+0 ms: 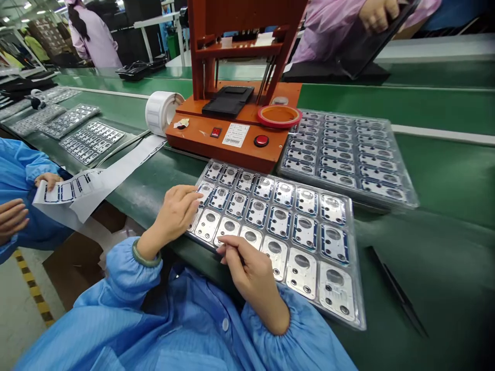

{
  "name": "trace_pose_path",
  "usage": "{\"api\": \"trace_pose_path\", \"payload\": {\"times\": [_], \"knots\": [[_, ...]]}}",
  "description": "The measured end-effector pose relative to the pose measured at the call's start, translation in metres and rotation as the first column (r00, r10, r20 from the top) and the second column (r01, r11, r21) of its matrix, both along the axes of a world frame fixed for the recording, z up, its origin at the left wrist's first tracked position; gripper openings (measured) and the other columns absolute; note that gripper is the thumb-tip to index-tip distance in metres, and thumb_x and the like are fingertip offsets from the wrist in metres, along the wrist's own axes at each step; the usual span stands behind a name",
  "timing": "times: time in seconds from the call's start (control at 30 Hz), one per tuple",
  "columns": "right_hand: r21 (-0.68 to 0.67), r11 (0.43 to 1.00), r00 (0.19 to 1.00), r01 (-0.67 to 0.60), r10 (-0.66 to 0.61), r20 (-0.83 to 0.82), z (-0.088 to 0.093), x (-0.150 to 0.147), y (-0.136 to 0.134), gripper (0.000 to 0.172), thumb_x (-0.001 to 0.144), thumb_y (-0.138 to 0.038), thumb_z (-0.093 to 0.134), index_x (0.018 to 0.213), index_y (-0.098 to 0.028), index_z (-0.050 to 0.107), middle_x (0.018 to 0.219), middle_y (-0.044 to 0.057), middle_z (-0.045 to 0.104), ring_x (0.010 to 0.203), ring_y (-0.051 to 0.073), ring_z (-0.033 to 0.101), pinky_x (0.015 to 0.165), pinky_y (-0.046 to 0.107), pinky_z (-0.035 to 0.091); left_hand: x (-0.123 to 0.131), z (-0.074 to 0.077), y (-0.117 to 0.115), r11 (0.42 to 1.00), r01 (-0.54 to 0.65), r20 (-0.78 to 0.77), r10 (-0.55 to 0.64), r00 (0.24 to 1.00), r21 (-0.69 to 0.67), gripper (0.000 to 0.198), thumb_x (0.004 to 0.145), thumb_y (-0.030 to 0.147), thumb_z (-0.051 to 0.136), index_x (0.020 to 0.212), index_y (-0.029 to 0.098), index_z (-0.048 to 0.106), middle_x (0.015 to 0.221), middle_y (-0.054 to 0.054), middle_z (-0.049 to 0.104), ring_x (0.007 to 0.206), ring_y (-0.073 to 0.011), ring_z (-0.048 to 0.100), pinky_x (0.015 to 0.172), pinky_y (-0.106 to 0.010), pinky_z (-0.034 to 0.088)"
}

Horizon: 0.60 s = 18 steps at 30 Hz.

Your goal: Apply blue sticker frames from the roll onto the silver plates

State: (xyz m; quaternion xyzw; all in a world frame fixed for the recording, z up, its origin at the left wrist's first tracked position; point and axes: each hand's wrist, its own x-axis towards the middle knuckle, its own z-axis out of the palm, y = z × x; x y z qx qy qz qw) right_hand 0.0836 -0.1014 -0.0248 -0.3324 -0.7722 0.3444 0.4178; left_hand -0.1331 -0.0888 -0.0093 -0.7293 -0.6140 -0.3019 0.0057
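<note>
In front of me lies a clear plastic tray [358, 288] with rows of silver metal plates [334, 293], each with a round window and small holes. Plates in the back two rows carry dark blue-edged frames; most visible front-row plates look plain. My left hand [176, 214] rests at the tray's left end, fingers stretched onto a framed plate. Over the front row is my right hand [251, 265], its thumb and index finger brought together in a pinch. Whatever is between those fingertips, if anything, is too small to make out.
Black tweezers [398, 291] lie right of the tray. Behind stands an orange press [228, 129] with red tape [279, 117] on it. A second tray [404, 175] is at right, a label roll [162, 111] at left. A co-worker's hand [49, 180] holds the label strip.
</note>
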Motion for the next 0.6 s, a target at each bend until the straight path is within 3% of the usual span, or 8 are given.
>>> {"api": "trace_pose_path", "payload": {"times": [0.1,0.2,0.27,0.37,0.47,0.6], "knots": [[0.077,0.997,1.000,0.011,-0.013,0.020,0.000,-0.002,-0.001,0.022,0.093,-0.016,0.043,0.100,-0.020,0.062,0.079,0.002,0.072,0.070,0.014,0.070,0.064,0.026,0.056,0.003,-0.002,-0.010,0.987,0.011,-0.096,-0.027,0.995,-0.160,0.038,0.101,0.032,0.030,0.129,0.023,0.054,0.141,-0.006,0.053,0.136,-0.0257,0.036,0.114,-0.051,0.024],[0.094,0.995,0.999,0.015,-0.019,0.034,-0.001,-0.002,-0.001,0.020,0.093,-0.014,0.044,0.100,-0.021,0.062,0.078,0.002,0.072,0.070,0.014,0.070,0.064,0.026,0.056,0.006,-0.005,-0.008,0.949,-0.019,-0.088,-0.009,0.996,-0.316,0.043,0.101,0.039,0.028,0.136,0.027,0.049,0.149,-0.004,0.046,0.143,-0.0292,0.028,0.115,-0.060,0.016],[0.091,0.996,0.999,0.017,-0.020,0.036,-0.002,-0.002,0.000,0.020,0.093,-0.014,0.044,0.101,-0.021,0.062,0.078,0.001,0.071,0.069,0.014,0.069,0.064,0.026,0.055,0.006,-0.006,-0.006,0.941,-0.012,-0.053,-0.006,0.999,-0.339,0.044,0.101,0.041,0.028,0.139,0.029,0.046,0.152,-0.003,0.042,0.145,-0.0291,0.024,0.115,-0.061,0.015],[0.044,0.999,1.000,-0.004,0.003,0.027,-0.005,0.001,0.002,0.020,0.094,-0.015,0.044,0.101,-0.023,0.061,0.077,0.001,0.070,0.064,0.013,0.067,0.063,0.026,0.054,0.001,-0.009,-0.010,0.966,0.031,0.014,-0.029,0.999,-0.256,0.043,0.101,0.039,0.028,0.137,0.028,0.048,0.152,-0.005,0.041,0.146,-0.0265,0.023,0.117,-0.058,0.017],[-0.102,0.994,0.997,-0.031,0.024,-0.077,-0.001,0.003,0.001,0.015,0.094,-0.018,0.048,0.102,-0.024,0.059,0.077,0.000,0.066,0.059,0.012,0.063,0.057,0.024,0.052,-0.011,-0.019,-0.024,0.998,0.028,0.101,-0.021,0.995,-0.061,0.038,0.101,0.034,0.032,0.128,0.023,0.056,0.148,-0.011,0.045,0.144,-0.0253,0.029,0.116,-0.053,0.027],[-0.211,0.963,0.897,-0.170,0.062,-0.437,0.025,0.009,-0.012,0.005,0.093,-0.024,0.051,0.090,-0.028,0.050,0.071,-0.002,0.056,0.058,0.013,0.057,0.052,0.024,0.049,-0.032,-0.039,-0.048,0.965,-0.202,0.235,0.160,0.959,0.166,0.026,0.097,0.026,0.043,0.113,0.020,0.063,0.132,-0.012,0.057,0.134,-0.0240,0.044,0.111,-0.048,0.038]]}}
